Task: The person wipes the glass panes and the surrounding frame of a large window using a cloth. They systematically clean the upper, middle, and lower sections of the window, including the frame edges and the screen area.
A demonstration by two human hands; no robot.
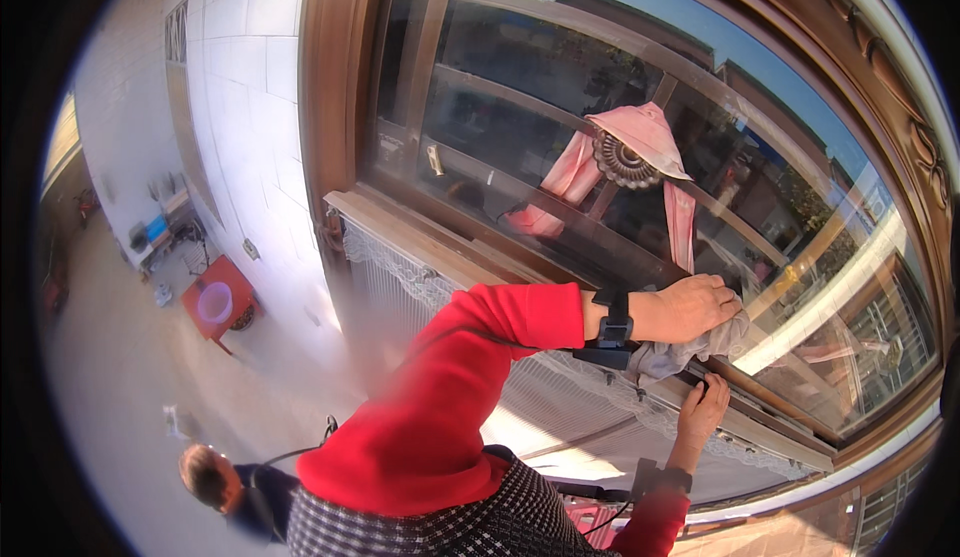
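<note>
My left hand (686, 307), in a red sleeve with a black strap at the wrist, presses a crumpled grey cloth (679, 354) against the lower part of a brown-framed window. Just below it, my right hand (705, 405) has its fingers curled over the lower window frame (761, 414), with the thumb apart. The window glass (517, 54) carries reflections of roofs and sky. Pink fabric (637, 133) and a scalloped round ornament (626, 159) show in the glass; whether they are behind it or reflected, I cannot tell.
A lace-edged curtain (397, 257) hangs below the sill from a wooden strip. A white tiled wall (255, 99) borders the window. Far below to the left are a red table (247, 294) with a purple basin (216, 302) and a person (206, 478) near my side.
</note>
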